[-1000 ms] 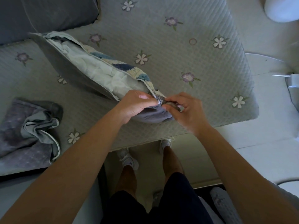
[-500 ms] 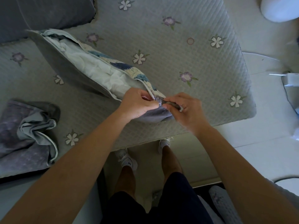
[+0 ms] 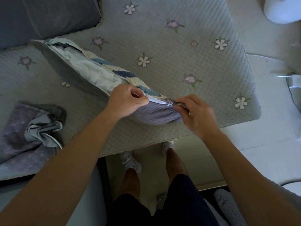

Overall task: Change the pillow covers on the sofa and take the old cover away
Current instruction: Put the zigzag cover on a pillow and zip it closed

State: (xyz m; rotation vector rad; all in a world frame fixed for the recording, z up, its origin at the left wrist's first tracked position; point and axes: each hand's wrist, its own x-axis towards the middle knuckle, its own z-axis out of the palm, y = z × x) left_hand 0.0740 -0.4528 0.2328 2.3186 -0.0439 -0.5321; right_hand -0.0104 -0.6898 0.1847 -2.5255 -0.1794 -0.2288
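A pillow [image 3: 84,74] lies on the quilted sofa seat [image 3: 162,46], its white insert showing through the open edge of a cover [image 3: 156,113] with a grey-purple side and a cream and blue patterned side. My left hand [image 3: 127,101] pinches the cover's open edge together near the pillow's near corner. To its right, my right hand [image 3: 193,111] pinches the zipper end at that corner. A crumpled grey-purple cover [image 3: 32,132] lies on the seat at the left.
A dark grey back cushion [image 3: 40,15] sits at the far left. The sofa's front edge runs just beyond my feet [image 3: 132,162]. Pale floor tiles lie to the right, with a white round object [image 3: 283,8] and a cable [image 3: 293,88].
My hands have moved apart along the cover's edge: the left hand slid left, the right stays at the corner. A short closed stretch of the edge now shows between them.
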